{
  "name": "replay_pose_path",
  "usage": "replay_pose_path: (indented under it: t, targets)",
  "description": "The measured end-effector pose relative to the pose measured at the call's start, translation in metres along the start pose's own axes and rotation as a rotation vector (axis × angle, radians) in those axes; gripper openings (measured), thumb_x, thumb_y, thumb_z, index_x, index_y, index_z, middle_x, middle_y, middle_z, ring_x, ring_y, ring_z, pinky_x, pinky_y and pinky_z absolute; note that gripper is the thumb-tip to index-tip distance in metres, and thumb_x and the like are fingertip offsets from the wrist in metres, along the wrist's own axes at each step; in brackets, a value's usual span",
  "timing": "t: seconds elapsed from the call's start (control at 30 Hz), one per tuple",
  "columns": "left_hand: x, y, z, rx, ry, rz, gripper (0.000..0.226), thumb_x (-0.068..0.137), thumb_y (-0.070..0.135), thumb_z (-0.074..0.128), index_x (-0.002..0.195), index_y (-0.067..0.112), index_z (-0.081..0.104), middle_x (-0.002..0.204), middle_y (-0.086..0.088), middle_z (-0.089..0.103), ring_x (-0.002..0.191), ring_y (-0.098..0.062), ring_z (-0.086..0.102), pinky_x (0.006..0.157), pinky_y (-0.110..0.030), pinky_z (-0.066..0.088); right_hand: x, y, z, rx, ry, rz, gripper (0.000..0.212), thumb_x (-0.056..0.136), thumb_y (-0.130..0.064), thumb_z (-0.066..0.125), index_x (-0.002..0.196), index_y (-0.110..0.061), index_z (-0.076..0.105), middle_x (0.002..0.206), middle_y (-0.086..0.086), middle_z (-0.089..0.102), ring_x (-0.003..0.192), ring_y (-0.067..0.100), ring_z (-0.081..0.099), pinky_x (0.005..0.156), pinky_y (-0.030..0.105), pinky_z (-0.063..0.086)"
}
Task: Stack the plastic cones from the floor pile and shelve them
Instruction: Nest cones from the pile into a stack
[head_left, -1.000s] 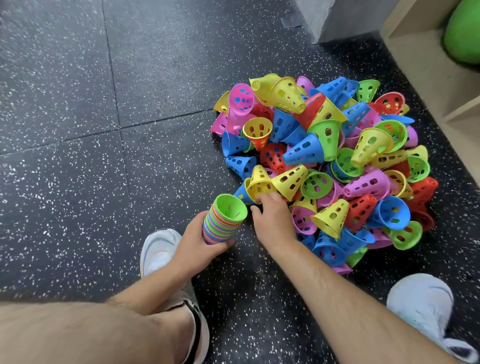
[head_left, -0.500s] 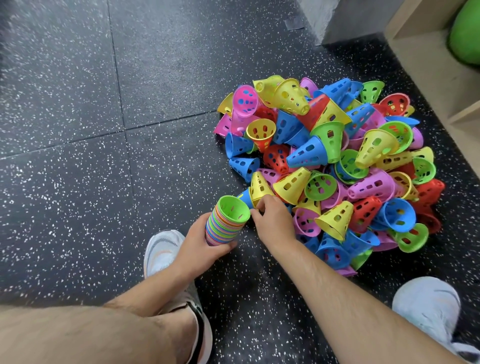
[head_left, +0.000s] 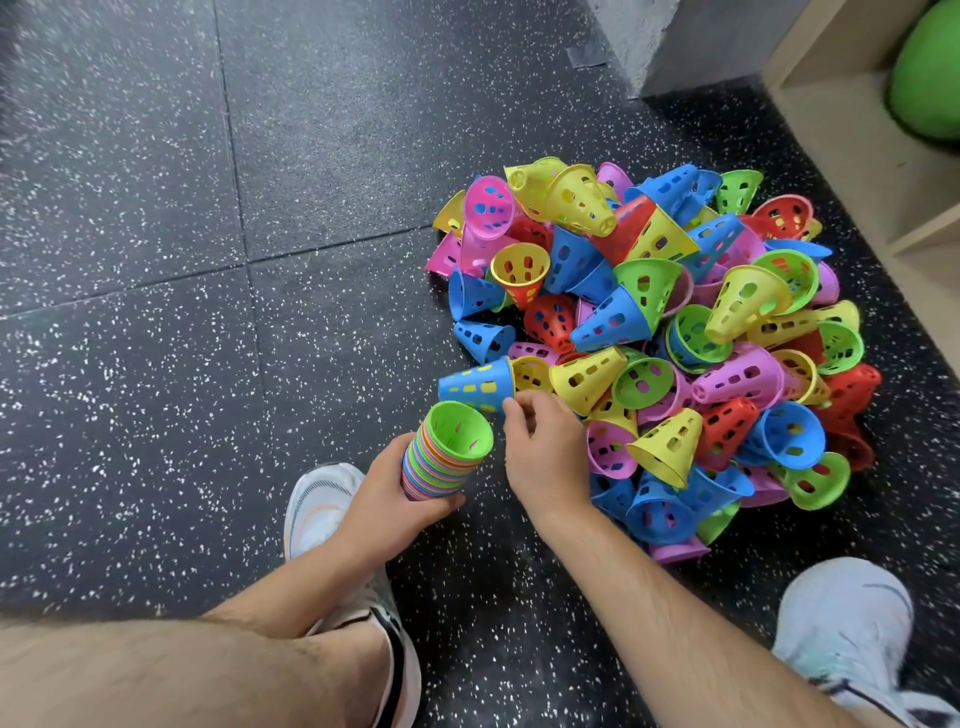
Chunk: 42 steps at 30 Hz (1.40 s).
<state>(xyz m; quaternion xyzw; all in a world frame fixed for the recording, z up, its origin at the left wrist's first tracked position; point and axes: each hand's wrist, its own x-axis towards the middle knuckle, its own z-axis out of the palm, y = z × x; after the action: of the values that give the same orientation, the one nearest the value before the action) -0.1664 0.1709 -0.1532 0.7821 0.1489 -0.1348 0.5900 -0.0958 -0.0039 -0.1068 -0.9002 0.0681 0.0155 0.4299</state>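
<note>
- Your left hand (head_left: 384, 499) has its grip closed round one stack of cones (head_left: 441, 462), nested, with a green one on top.
- Your right hand (head_left: 545, 457) pinches with curled fingertips the wide rim of one blue cone (head_left: 475, 387). It lies on its side just beyond the left grip.
- The pile of cones (head_left: 675, 322) lies on the floor (head_left: 156, 260), right of both grips and touching the right hand. They are too many to count.
- One green ball (head_left: 930, 73) sits on the shelf (head_left: 857, 156), far beyond the right grip.
</note>
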Motion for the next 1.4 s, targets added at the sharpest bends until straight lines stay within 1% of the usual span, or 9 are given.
replay_pose_path:
  t: [0.27, 0.47, 0.63, 0.73, 0.9, 1.1, 1.2, 1.3, 1.4]
  targets:
    - [0.002, -0.003, -0.002, -0.027, 0.066, 0.003, 0.061, 0.068, 0.013, 0.093, 0.117, 0.028, 0.06, 0.104, 0.009, 0.074, 0.09, -0.005, 0.068, 0.083, -0.019, 0.053, 0.01, -0.016, -0.019, 0.003, 0.13, -0.354, 0.011, 0.095, -0.004, 0.062, 0.102, -0.003, 0.07, 0.099, 0.004, 0.065, 0.093, 0.012, 0.057, 0.088, 0.011, 0.04]
    - [0.004, -0.002, -0.001, -0.012, 0.072, 0.004, 0.058, 0.071, 0.01, 0.093, 0.113, 0.033, 0.06, 0.103, 0.006, 0.074, 0.09, -0.006, 0.069, 0.082, -0.021, 0.054, 0.008, 0.003, -0.025, -0.194, 0.04, -0.596, 0.015, 0.095, -0.012, 0.066, 0.108, -0.008, 0.072, 0.098, 0.005, 0.064, 0.089, 0.024, 0.061, 0.079, 0.037, 0.052]
    - [0.005, 0.0, 0.001, 0.011, 0.056, 0.013, 0.056, 0.071, 0.009, 0.094, 0.112, 0.031, 0.061, 0.102, 0.012, 0.073, 0.088, -0.004, 0.07, 0.078, -0.016, 0.052, 0.001, 0.007, -0.018, -0.182, -0.052, -0.557, 0.018, 0.094, -0.014, 0.067, 0.111, -0.012, 0.073, 0.102, 0.003, 0.067, 0.093, 0.024, 0.061, 0.079, 0.037, 0.053]
    - [0.005, -0.001, 0.0, -0.004, 0.071, 0.01, 0.06, 0.07, 0.013, 0.095, 0.115, 0.031, 0.06, 0.104, 0.008, 0.074, 0.093, -0.006, 0.07, 0.081, -0.018, 0.053, -0.008, 0.008, -0.014, -0.117, -0.217, -0.548, 0.023, 0.096, -0.008, 0.059, 0.116, -0.009, 0.07, 0.107, 0.003, 0.067, 0.101, 0.024, 0.06, 0.089, 0.036, 0.05]
    - [0.004, 0.001, 0.002, 0.007, 0.065, 0.006, 0.058, 0.072, 0.01, 0.094, 0.113, 0.034, 0.06, 0.102, 0.01, 0.073, 0.09, -0.003, 0.069, 0.08, -0.016, 0.052, -0.009, 0.004, -0.015, -0.044, -0.223, -0.238, 0.03, 0.101, -0.012, 0.047, 0.124, -0.011, 0.067, 0.119, 0.0, 0.066, 0.115, 0.013, 0.054, 0.102, 0.025, 0.041]
    - [0.004, 0.0, 0.001, 0.018, 0.042, 0.012, 0.056, 0.072, 0.012, 0.094, 0.113, 0.031, 0.061, 0.102, 0.013, 0.072, 0.089, -0.003, 0.069, 0.078, -0.015, 0.052, 0.012, 0.006, -0.011, -0.127, -0.244, -0.018, 0.037, 0.103, -0.021, 0.044, 0.136, -0.012, 0.057, 0.129, 0.002, 0.055, 0.118, 0.017, 0.052, 0.103, 0.026, 0.039]
    - [0.004, -0.002, 0.001, 0.016, 0.036, 0.018, 0.057, 0.072, 0.016, 0.095, 0.114, 0.032, 0.061, 0.104, 0.009, 0.073, 0.092, -0.006, 0.07, 0.082, -0.02, 0.054, 0.026, 0.001, -0.005, -0.198, -0.249, 0.078, 0.034, 0.101, -0.032, 0.052, 0.125, -0.01, 0.06, 0.112, 0.003, 0.055, 0.101, 0.021, 0.054, 0.09, 0.037, 0.047]
    - [0.004, -0.001, 0.001, 0.005, 0.036, 0.026, 0.057, 0.072, 0.014, 0.095, 0.113, 0.033, 0.061, 0.104, 0.01, 0.073, 0.092, -0.006, 0.07, 0.083, -0.02, 0.054, 0.036, -0.005, 0.004, -0.331, -0.257, 0.081, 0.027, 0.095, -0.037, 0.061, 0.099, -0.011, 0.058, 0.101, 0.004, 0.056, 0.088, 0.023, 0.054, 0.073, 0.035, 0.044]
    - [0.005, -0.001, 0.0, -0.007, 0.034, 0.027, 0.058, 0.072, 0.011, 0.094, 0.114, 0.033, 0.061, 0.104, 0.012, 0.072, 0.092, -0.005, 0.07, 0.082, -0.018, 0.053, 0.043, -0.008, 0.012, -0.418, -0.257, 0.046, 0.025, 0.095, -0.031, 0.063, 0.085, -0.014, 0.048, 0.099, 0.004, 0.055, 0.084, 0.025, 0.053, 0.068, 0.034, 0.038]
